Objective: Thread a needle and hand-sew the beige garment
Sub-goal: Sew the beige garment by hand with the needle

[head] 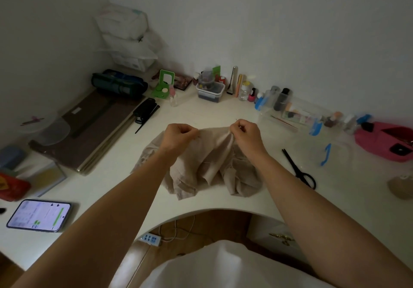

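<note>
Left hand [178, 134] and right hand [245, 133] pinch the beige garment [210, 162] at its far edge.

Lit phone [39, 215] sits near-left on the white desk [201, 113], screen glowing. Black scissors [299, 169] lie closed out right, with a pink case [384, 142] beyond them. Along the wall are a green stand [162, 84], a clear tub [210, 91] and small bottles [243, 90]. Black stapler [145, 110] sits beside brown folders [96, 127]. Power strip [150, 239] is down on the floor.
</note>
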{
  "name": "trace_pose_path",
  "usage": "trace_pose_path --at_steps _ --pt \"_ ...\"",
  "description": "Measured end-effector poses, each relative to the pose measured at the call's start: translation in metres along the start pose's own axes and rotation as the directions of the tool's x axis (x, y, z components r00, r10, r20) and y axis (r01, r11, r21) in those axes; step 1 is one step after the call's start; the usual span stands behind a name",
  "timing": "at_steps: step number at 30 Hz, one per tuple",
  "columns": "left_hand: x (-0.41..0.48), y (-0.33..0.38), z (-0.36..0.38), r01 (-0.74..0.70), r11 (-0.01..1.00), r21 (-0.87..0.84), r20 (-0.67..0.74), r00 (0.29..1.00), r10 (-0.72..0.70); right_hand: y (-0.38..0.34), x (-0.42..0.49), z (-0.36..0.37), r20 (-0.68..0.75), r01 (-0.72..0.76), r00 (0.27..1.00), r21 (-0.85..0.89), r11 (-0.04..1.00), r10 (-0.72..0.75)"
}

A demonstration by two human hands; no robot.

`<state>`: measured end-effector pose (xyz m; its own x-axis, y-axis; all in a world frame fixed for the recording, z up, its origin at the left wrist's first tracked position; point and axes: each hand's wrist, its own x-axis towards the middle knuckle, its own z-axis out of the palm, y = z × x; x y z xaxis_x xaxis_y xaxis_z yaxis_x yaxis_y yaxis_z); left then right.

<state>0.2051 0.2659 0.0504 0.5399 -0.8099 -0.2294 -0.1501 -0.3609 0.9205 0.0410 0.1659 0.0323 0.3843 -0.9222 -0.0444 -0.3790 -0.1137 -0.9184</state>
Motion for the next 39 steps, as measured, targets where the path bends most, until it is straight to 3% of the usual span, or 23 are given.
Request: trace_pose_path --at_steps 2,6,8,12,18,26,33,39 --pt "-0.002 0.001 0.000 -0.046 0.999 0.010 0.036 0.998 0.046 -0.004 0.002 -0.003 0.063 -0.034 0.997 -0.004 0.999 0.034" --pt "-0.004 0.006 0.000 -0.121 0.991 0.061 0.111 0.987 0.114 -0.027 -0.002 -0.001 0.365 -0.037 0.931 0.022 0.999 0.027" --pt "-0.004 0.008 0.001 -0.152 0.984 0.090 0.119 0.983 0.141 -0.031 -0.005 0.003 0.418 -0.059 0.907 0.011 0.998 0.049" --pt "-0.002 0.003 -0.008 -0.146 0.977 0.155 0.110 0.985 0.130 -0.026 -0.006 0.002 0.366 -0.079 0.930 0.102 0.992 0.036" --pt "-0.001 -0.009 -0.018 -0.066 0.994 0.089 0.055 0.997 0.061 -0.020 -0.008 0.000 0.308 -0.079 0.951 0.222 0.972 0.007" --pt "0.013 -0.017 -0.008 -0.140 0.896 0.421 -0.096 0.976 0.198 -0.023 -0.013 0.012 0.354 -0.053 0.934 0.293 0.955 -0.057" --pt "0.013 -0.016 -0.009 -0.198 0.865 0.462 -0.080 0.962 0.262 -0.020 -0.012 0.004 0.291 -0.061 0.956 0.283 0.957 -0.026" --pt "0.010 -0.018 -0.008 -0.164 0.851 0.499 -0.104 0.964 0.246 -0.020 -0.015 0.010 0.296 -0.069 0.955 0.294 0.953 -0.022"
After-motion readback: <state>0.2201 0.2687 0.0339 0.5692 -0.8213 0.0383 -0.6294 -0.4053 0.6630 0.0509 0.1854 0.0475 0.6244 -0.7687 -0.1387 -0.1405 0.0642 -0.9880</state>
